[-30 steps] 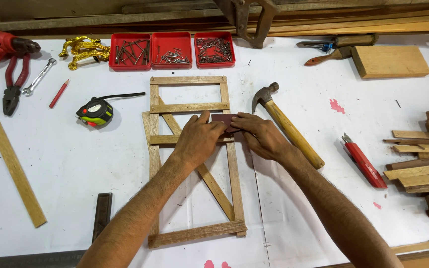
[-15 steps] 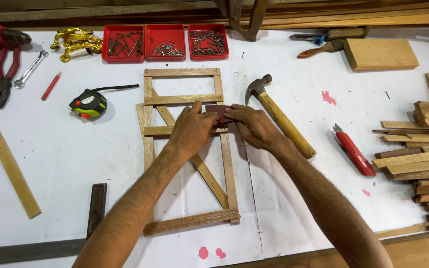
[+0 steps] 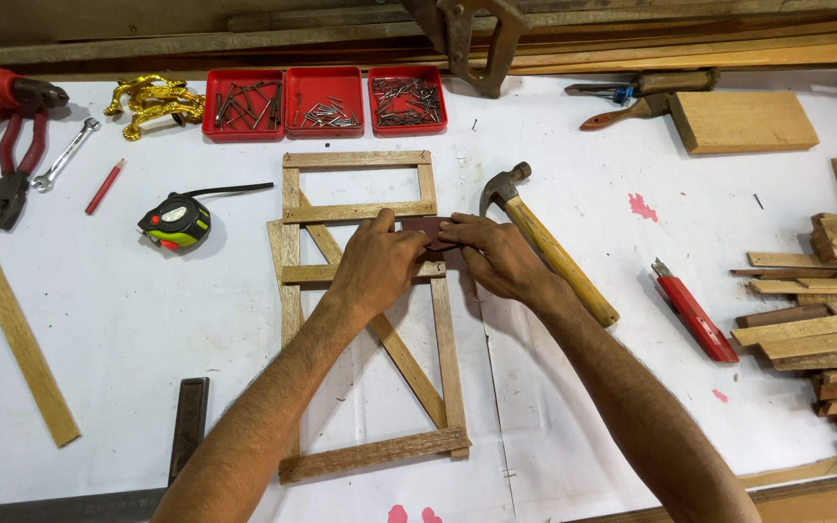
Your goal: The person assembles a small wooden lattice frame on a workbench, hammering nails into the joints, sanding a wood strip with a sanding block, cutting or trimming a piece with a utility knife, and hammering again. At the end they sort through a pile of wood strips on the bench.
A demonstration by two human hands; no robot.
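Both hands meet over the wooden frame (image 3: 372, 310) on the white table (image 3: 128, 320): left hand (image 3: 377, 263) and right hand (image 3: 489, 257) pinching a dark sandpaper piece (image 3: 425, 230) against its right rail. Hammer (image 3: 549, 247) just beside, tape measure (image 3: 175, 220) left, 3 red nail trays (image 3: 325, 100) beyond.

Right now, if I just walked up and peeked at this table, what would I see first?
Two hands, the left hand and the right hand, meet in the middle of the white table, pinching a small dark reddish piece against a wooden slat frame. A hammer lies just right of them. At the far edge sit three red trays of nails.
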